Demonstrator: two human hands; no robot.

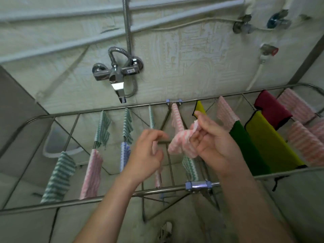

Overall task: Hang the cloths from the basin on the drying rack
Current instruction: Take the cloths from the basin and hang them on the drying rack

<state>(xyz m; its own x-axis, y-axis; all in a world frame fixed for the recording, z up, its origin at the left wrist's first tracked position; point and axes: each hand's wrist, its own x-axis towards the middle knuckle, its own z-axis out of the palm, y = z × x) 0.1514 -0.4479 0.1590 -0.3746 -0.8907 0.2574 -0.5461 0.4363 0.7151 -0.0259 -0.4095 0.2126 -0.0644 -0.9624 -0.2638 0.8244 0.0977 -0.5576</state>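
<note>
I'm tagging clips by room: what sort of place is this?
Probably a bathroom or washroom: a shower mixer tap and metal hose on the wall, and a drying rack hung with cloths.

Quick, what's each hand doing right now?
Left hand: curled but blurred, cannot tell.
Right hand: holding a pink striped cloth.

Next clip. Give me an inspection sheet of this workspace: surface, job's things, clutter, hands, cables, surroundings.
Surface: metal drying rack, rails mostly filled.
Job's things: pink-white cloth bunched above the middle rails, not yet hung; striped cloths hang left, yellow cloth and other plain ones right; pale basin below the rack's left end.
Clutter: nothing seen.
Hands: right hand pinches the pink-white cloth; left hand beside it, fingers curled, blurred, grip unclear.
Cables: shower hose; white hose at right.
Surroundings: pale wall, mixer tap, valves upper right.
</note>
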